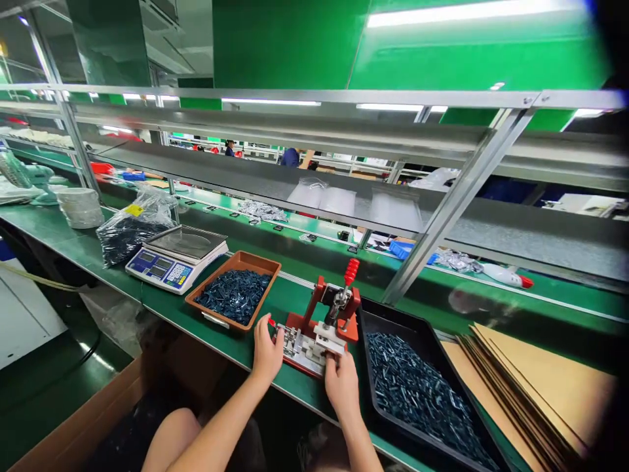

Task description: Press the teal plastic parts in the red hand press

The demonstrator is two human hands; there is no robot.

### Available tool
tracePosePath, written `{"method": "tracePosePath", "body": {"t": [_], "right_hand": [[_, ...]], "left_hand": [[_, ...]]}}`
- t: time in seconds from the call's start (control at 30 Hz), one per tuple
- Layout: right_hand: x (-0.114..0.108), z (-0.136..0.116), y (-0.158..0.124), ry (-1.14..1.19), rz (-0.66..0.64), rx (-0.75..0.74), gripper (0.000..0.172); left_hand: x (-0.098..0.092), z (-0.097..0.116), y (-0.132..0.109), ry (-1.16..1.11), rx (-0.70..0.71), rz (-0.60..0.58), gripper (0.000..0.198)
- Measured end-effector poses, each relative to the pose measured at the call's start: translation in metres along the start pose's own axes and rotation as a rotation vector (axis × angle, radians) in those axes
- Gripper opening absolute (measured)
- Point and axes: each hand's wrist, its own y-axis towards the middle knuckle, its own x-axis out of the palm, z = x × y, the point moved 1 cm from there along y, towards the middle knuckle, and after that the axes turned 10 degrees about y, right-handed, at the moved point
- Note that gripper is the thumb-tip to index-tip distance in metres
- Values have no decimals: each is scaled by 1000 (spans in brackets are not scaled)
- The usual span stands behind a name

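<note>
My left hand (268, 351) curls over the left end of the metal jig (295, 347) on a red bench hand press (319, 321), with a small red tip showing beside its fingers. My right hand (341, 383) grips the pale block (329, 339) at the press's front. The press has a red-knobbed lever (351, 270), standing upright between my hands and further back. To the left, an orange tray (233, 295) holds dark blue small parts. To the right, a black tray (417, 393) holds more of them.
A digital scale (177, 259) and a bag of dark parts (132, 229) stand on the green bench (98, 252) to the left. A stack of cardboard sheets (531, 387) lies at right. A metal shelf (275, 177) runs overhead. Distant co-workers (289, 157) stand beyond it.
</note>
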Motion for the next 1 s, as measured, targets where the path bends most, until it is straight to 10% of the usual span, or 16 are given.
{"method": "tracePosePath", "body": {"t": [0.27, 0.53, 0.77, 0.87, 1.0], "right_hand": [[49, -45, -172, 539, -400, 490, 36], [68, -58, -219, 698, -607, 880, 41], [-7, -56, -146, 317, -597, 402, 37], [-76, -42, -77, 28, -315, 153, 29], [-142, -2, 5, -366, -175, 153, 17]], "left_hand": [[-70, -41, -173, -197, -476, -334, 61], [-123, -35, -182, -125, -565, -421, 64], [-240, -106, -118, 327, -516, -6, 63], [-292, -139, -76, 780, -600, -140, 46], [-284, -119, -19, 974, -243, -204, 45]]}}
